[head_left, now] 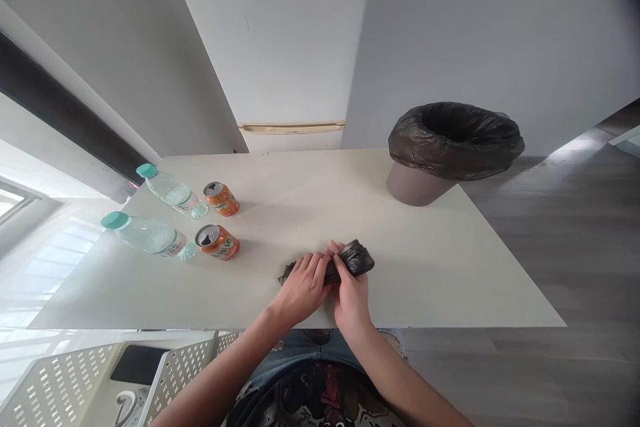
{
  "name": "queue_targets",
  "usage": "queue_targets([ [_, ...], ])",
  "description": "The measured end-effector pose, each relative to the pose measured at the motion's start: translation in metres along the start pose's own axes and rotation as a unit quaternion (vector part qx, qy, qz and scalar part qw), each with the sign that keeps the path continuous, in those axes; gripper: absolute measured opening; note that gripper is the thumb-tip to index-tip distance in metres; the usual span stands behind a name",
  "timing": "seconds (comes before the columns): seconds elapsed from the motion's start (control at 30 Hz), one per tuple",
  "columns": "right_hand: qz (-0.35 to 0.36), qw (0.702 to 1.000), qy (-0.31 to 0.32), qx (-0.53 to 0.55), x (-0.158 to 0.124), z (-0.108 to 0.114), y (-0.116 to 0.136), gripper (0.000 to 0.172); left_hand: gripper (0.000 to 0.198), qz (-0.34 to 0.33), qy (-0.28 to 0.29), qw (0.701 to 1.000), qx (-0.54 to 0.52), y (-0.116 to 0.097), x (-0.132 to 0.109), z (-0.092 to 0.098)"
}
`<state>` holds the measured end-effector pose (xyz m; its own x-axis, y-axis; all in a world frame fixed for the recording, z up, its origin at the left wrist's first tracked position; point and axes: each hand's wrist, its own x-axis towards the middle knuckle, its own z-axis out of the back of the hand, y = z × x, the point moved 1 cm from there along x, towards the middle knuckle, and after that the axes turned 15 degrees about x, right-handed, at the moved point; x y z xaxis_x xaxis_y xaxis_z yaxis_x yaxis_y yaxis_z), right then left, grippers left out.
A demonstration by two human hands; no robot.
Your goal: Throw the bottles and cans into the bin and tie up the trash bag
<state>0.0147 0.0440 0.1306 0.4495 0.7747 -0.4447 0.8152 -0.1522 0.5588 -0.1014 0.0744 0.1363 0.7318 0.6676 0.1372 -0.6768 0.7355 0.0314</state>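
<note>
A crumpled black plastic bag (357, 259) is gathered into a bundle near the front edge of the table, held between both hands. My left hand (306, 282) is curled over its left part, where a ruffled end sticks out. Fingers of my right hand (351, 293) wrap the bundle from the right, the thumb lying along its top. Its right end puffs out past the thumb. Part of the bag is hidden beneath the fingers.
On the left of the white table (400, 280) stand two orange cans (218, 242) and two clear bottles (155, 237) with green caps. A bin (420, 185) lined with a black bag (450, 147) stands at the back right. White perforated baskets (75, 373) sit below left.
</note>
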Motion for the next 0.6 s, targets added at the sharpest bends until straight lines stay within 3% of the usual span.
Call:
queue_targets([
  [0.17,0.050,0.998,-0.021,0.023,0.003,0.001,0.009,0.040,0.039,0.014,0.033,0.999,0.035,0.008,-0.004,-0.002],
  [0.27,0.040,0.998,-0.010,0.045,0.006,-0.001,0.014,0.033,0.033,0.008,0.052,0.998,0.026,0.007,-0.002,0.001],
  [0.43,0.002,0.998,0.040,0.045,0.013,-0.006,0.023,0.026,0.018,0.033,0.126,0.987,-0.097,0.001,0.003,0.018],
  [0.5,-0.016,0.996,0.077,0.030,0.015,-0.007,0.028,0.025,0.014,0.067,0.169,0.957,-0.225,0.002,0.003,0.026],
  [0.53,-0.020,0.995,0.097,0.020,0.016,-0.007,0.031,0.025,0.010,0.077,0.197,0.928,-0.306,0.003,0.003,0.029],
  [0.6,-0.006,0.990,0.137,-0.018,0.016,-0.004,0.038,0.023,0.007,0.070,0.258,0.842,-0.469,0.006,0.004,0.035],
])
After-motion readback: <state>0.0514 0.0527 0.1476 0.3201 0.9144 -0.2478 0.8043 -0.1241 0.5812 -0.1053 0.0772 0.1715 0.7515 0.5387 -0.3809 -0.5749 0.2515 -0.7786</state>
